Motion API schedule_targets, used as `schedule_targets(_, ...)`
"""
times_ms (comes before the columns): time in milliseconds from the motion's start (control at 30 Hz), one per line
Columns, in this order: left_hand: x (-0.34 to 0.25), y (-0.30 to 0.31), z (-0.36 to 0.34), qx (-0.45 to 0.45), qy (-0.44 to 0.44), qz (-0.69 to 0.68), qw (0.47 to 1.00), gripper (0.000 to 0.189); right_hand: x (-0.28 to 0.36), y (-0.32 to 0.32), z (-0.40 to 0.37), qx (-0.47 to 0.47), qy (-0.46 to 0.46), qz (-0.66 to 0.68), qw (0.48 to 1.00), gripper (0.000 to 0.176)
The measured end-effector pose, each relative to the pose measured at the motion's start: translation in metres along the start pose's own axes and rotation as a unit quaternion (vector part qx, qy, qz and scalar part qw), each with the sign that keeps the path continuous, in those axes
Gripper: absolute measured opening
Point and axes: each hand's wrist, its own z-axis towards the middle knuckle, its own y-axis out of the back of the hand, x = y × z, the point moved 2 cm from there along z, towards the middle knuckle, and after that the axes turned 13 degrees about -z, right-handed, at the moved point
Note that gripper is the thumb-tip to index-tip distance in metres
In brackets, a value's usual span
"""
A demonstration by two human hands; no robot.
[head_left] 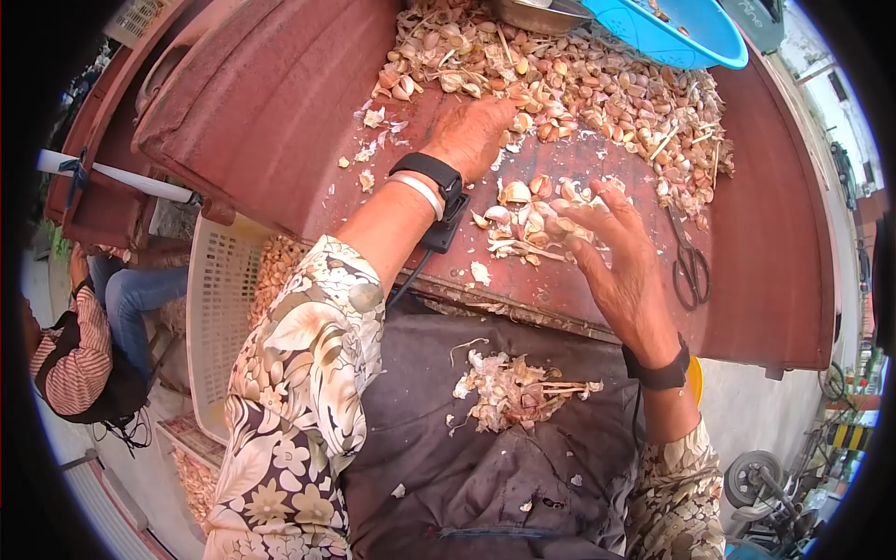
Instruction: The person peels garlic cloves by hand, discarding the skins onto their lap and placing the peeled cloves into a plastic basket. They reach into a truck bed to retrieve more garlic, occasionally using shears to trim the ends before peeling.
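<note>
My left hand (469, 137) is at the near edge of a large heap of garlic cloves (597, 89), seen from the back. Its fingers curl downward, and whatever is under them is hidden. My right hand (618, 257) has its fingers apart over the right side of a smaller pile of cloves (532, 217), partly covering it. Both piles lie on a red metal surface (747, 280). Scissors (691, 266) with dark handles rest to the right of my right hand. Dry garlic skins and stalks (513, 390) lie on the dark cloth over my lap.
A blue basin (677, 37) and a metal bowl (541, 14) stand at the heap's far side. A cream plastic crate (219, 308) holding garlic is at left. Farther left, another person (84, 355) sits in a striped sleeve and jeans. Wheeled equipment (754, 479) stands lower right.
</note>
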Motion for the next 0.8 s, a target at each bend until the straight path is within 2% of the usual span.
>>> schedule_targets(67,-0.006,0.01,-0.006,-0.013,0.034,-0.025,0.999,0.015,0.008,0.008,-0.008,-0.002,0.018,0.024,1.0,0.027)
schedule_targets(100,-0.008,0.014,-0.009,-0.02,0.052,-0.039,0.998,0.016,0.011,0.01,-0.013,0.006,-0.021,0.078,0.997,0.026)
schedule_targets(133,-0.007,0.018,-0.011,-0.046,0.114,-0.084,0.989,0.018,0.016,0.012,-0.016,0.013,-0.056,0.131,0.99,0.026)
schedule_targets(167,-0.007,0.021,-0.018,-0.063,0.15,-0.239,0.957,0.02,0.021,0.011,-0.018,0.022,-0.092,0.185,0.978,0.026)
schedule_targets(200,-0.019,0.03,-0.032,-0.076,0.183,-0.387,0.9,0.022,0.026,0.006,-0.02,0.001,-0.116,0.227,0.967,0.026)
schedule_targets(233,-0.032,0.036,-0.046,-0.087,0.209,-0.526,0.82,0.024,0.031,-0.004,-0.02,-0.023,-0.138,0.268,0.953,0.026)
schedule_targets(300,-0.067,0.039,-0.081,-0.089,0.187,-0.651,0.73,0.029,0.042,-0.019,-0.021,-0.067,-0.147,0.316,0.935,0.026)
schedule_targets(400,-0.114,0.044,-0.122,-0.09,0.174,-0.707,0.68,0.041,0.06,-0.029,-0.025,-0.14,-0.112,0.339,0.924,0.022)
schedule_targets(500,-0.135,0.06,-0.148,-0.084,0.169,-0.665,0.723,0.04,0.072,-0.008,-0.039,-0.128,-0.053,0.263,0.955,0.018)
schedule_targets(533,-0.141,0.06,-0.157,-0.089,0.142,-0.687,0.707,0.036,0.077,-0.004,-0.044,-0.143,-0.046,0.292,0.944,0.017)
schedule_targets(633,-0.16,0.076,-0.171,-0.076,0.132,-0.637,0.756,0.032,0.095,0.023,-0.052,-0.157,0.011,0.23,0.96,0.018)
schedule_targets(667,-0.172,0.082,-0.175,-0.096,0.125,-0.683,0.713,0.028,0.097,0.027,-0.056,-0.17,0.028,0.243,0.955,0.018)
schedule_targets(733,-0.196,0.101,-0.187,-0.136,0.096,-0.619,0.768,0.023,0.115,0.056,-0.071,-0.157,0.042,0.284,0.945,0.019)
schedule_targets(767,-0.202,0.123,-0.195,-0.094,-0.034,-0.495,0.863,0.026,0.126,0.073,-0.077,-0.151,0.047,0.304,0.94,0.02)
schedule_targets(800,-0.211,0.14,-0.199,-0.057,-0.144,-0.463,0.873,0.029,0.135,0.087,-0.082,-0.125,0.1,0.361,0.919,0.021)
